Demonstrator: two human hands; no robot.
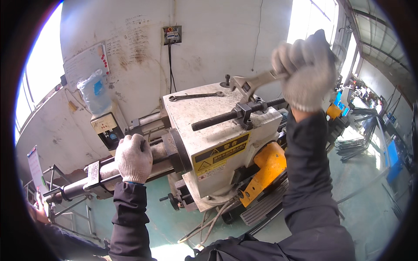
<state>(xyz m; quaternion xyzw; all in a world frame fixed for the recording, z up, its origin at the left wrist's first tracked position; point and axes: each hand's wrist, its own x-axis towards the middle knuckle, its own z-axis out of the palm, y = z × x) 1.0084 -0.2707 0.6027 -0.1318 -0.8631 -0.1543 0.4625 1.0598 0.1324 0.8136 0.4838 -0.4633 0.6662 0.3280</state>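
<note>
My right hand (305,71), in a pale knitted glove, is raised and closed around the handle of an adjustable wrench (257,82). The wrench's jaw end hangs close above a threaded rod (217,120) and its metal clamp block (247,114); whether they touch I cannot tell. These sit on top of a white machine head (183,114). My gloved left hand (134,158) is closed over the machine's round metal cylinder (109,169), its fingertips hidden. Behind the threaded rod, a combination wrench (196,96) lies flat on the machine's top.
An upright bolt (226,80) stands at the top's far edge. Orange guard (265,172) and cables (215,219) lie below. A water dispenser (109,128) stands behind left. Another person's sleeve (65,241) shows lower left. Metal stock (355,148) is stacked on the right.
</note>
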